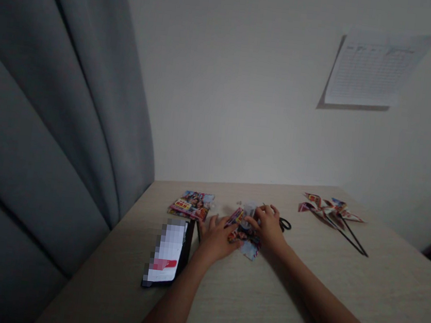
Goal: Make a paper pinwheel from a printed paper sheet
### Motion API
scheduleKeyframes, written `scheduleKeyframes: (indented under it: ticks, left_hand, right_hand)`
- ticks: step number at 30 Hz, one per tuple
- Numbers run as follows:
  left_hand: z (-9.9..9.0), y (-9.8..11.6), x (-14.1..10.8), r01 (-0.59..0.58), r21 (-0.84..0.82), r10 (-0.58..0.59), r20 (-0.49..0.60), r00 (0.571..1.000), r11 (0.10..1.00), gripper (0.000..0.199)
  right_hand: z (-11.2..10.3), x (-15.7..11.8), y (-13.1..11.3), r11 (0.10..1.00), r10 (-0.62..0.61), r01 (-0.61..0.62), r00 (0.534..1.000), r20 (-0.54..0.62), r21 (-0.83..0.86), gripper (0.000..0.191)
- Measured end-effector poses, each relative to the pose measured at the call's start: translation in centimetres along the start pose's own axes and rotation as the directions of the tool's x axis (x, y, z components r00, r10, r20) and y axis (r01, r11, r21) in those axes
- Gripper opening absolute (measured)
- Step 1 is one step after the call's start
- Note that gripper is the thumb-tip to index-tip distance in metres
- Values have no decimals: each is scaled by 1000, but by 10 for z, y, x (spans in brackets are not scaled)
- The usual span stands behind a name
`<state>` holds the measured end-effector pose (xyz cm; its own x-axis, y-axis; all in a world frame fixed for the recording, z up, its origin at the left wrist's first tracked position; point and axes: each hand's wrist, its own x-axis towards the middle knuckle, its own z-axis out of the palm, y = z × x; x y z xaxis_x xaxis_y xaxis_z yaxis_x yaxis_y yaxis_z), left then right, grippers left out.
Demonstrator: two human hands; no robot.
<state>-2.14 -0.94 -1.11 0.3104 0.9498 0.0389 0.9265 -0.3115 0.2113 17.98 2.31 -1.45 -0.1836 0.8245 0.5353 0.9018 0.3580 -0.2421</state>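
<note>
From my end: grey-blue curtain (69, 113) at 9 o'clock; white sheet (371, 75), grey ruled rows, at 2; red-and-white printed pinwheels (328, 210) at 4; multicolour printed paper (250, 249), pale-blue patch, at 5; yellow-splashed leaflets (193, 204) at 7.

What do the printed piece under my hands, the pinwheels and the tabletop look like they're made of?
The printed piece: likely thin paper, finish unclear, by its flat, straight-edged corner. The pinwheels: printed paper too, by their creased, pointed blades; the dark sticks could be plastic or wood. The tabletop: matte, pale wood or laminate, by its faint grain.
</note>
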Motion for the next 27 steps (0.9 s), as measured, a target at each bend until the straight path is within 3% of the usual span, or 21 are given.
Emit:
scheduleKeyframes:
  ticks: [9, 20, 27]
  left_hand:
    - [-1, 1, -2, 9, -18, -9, -13, 1000, 1000, 61]
    - [0, -1, -1, 12, -12, -12, 2, 1000, 1000, 64]
    - [1, -1, -1, 9, -24, -10, -10, 1000, 1000, 64]
  right_hand:
    - [8, -4, 3, 997, 2, -5, 999, 40, 72, 29]
    - [3, -7, 16, 963, 124, -107, 991, -53, 249, 34]
    - [4, -10, 12, 976, 41, -38, 999, -9, 215, 33]
